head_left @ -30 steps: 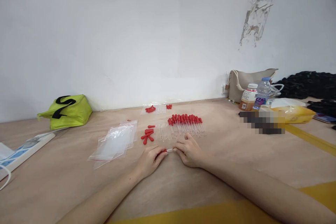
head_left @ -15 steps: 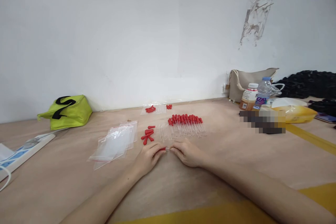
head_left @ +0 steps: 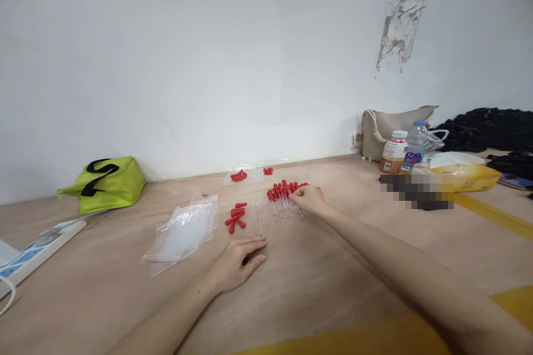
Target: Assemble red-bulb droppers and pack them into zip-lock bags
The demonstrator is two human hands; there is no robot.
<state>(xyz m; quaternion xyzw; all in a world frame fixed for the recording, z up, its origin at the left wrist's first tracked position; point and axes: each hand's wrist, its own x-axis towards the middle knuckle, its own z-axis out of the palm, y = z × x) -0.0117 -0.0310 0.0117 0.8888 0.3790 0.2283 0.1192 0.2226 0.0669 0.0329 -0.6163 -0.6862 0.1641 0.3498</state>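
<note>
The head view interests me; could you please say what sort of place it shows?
Probably a makeshift indoor workspace: red-bulbed droppers and clear plastic bags lie on a brown surface against a wall with a scraped patch.

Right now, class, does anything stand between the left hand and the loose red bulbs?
Nothing visible does: only the brown table covering shows between the left hand and the loose red bulbs.
</note>
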